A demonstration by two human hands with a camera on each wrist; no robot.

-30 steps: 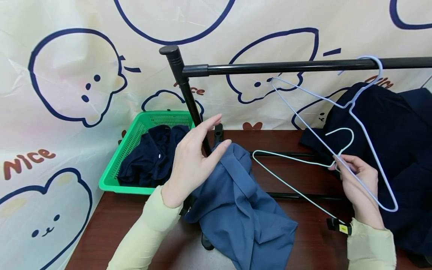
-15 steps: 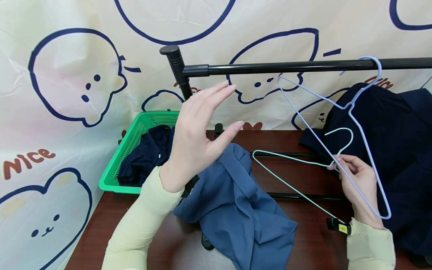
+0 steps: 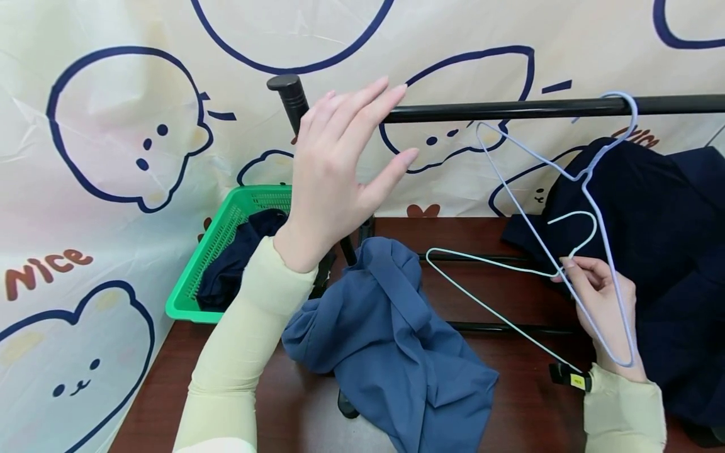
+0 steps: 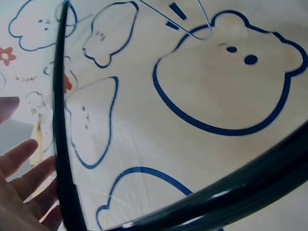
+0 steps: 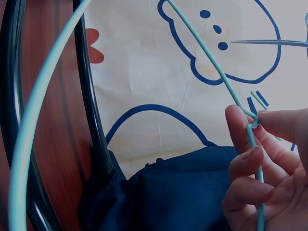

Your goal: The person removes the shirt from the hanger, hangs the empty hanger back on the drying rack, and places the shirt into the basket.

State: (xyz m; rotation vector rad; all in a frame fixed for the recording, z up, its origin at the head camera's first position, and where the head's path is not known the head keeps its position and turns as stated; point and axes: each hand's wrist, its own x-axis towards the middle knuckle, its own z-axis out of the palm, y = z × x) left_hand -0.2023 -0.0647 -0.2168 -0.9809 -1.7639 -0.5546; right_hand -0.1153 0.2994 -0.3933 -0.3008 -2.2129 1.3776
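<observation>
My right hand [image 3: 608,305] pinches a mint-green wire hanger [image 3: 493,308] at the neck below its hook. In the right wrist view, thumb and fingers of the right hand [image 5: 269,163] close on that twisted neck. A lavender hanger [image 3: 589,171] hangs from the black rack bar [image 3: 487,112], in front of the right hand. My left hand [image 3: 337,167] is raised at the bar's left end, fingers extended and thumb apart, holding nothing. Whether it touches the bar cannot be told. Below it lies a crumpled blue-grey garment [image 3: 419,352].
A green basket [image 3: 195,311] with dark navy clothing stands at the back left. Dark navy garments [image 3: 674,251] are heaped at the right. Lower black rack bars [image 3: 510,328] cross above the reddish-brown table [image 3: 527,402]. A printed cloth [image 3: 141,251] forms the backdrop.
My left hand has risen from beside the blue-grey garment to the bar's left end. The lavender hanger has turned on the bar, its lower corner shifting left. The right hand has stayed nearly still.
</observation>
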